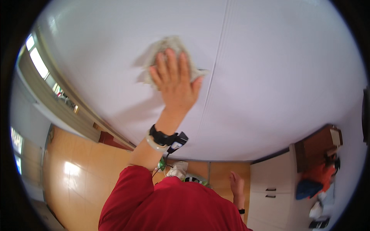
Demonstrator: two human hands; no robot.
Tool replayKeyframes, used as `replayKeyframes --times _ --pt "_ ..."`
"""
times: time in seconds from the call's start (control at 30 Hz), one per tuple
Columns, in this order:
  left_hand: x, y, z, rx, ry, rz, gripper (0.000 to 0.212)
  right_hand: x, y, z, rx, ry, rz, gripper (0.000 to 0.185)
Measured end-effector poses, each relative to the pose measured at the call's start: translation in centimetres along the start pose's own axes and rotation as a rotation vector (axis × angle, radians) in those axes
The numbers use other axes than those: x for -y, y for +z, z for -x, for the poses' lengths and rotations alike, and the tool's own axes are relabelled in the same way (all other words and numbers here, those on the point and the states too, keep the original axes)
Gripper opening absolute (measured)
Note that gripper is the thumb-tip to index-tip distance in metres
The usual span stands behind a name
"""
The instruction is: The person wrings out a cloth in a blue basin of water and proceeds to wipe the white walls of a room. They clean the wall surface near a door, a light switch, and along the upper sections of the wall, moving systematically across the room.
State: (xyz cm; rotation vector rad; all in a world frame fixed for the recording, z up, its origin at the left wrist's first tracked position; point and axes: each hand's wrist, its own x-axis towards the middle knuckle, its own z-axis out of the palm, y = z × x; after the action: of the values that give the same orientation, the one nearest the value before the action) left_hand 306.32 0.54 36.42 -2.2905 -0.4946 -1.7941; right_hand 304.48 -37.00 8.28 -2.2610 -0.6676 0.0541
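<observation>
My left hand (pixel 176 82) presses flat, fingers spread, on a pale grey-beige cloth (pixel 173 42) against the white wall (pixel 260 72). The cloth is crumpled, and a corner sticks out to the right past my thumb. Just right of it, a narrow ridged seam (pixel 215 62) runs down the wall. A black band with a small wired device (pixel 177 143) and a pale bangle (pixel 154 144) circle my left wrist. Low beside my body hangs my right hand (pixel 237 183), away from the wall; its finger pose is unclear and I see nothing in it.
A white cabinet (pixel 270 176) with dark handles stands at right. Various items, including an orange cloth thing (pixel 321 177), lie beyond it. Bags (pixel 177 170) sit on the floor at the wall's foot. At left are a framed opening (pixel 83 112) and shiny tan floor tiles (pixel 78 184).
</observation>
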Motion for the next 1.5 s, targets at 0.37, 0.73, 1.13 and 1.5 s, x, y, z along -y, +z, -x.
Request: replayKeyframes --times 0.37,0.73,1.13,1.5 --pt "-5.2 0.0 1.1 0.059 0.03 -0.067 0.067 -9.5 -6.3 -3.7 0.11 0.029 0.053 0.021" --pt "18.5 -3.3 2.2 -0.441 -0.544 0.026 0.063 -6.6 -3.0 -3.7 0.101 0.076 -0.051 0.02" --pt "24.6 -3.6 7.3 -0.465 -0.686 0.123 0.066 -1.1 0.2 -3.8 0.183 -0.005 0.024 0.022" --pt "-5.7 2.4 9.8 0.185 0.054 -0.113 0.058 -4.1 -1.7 -2.5 0.167 0.036 -0.037 0.022"
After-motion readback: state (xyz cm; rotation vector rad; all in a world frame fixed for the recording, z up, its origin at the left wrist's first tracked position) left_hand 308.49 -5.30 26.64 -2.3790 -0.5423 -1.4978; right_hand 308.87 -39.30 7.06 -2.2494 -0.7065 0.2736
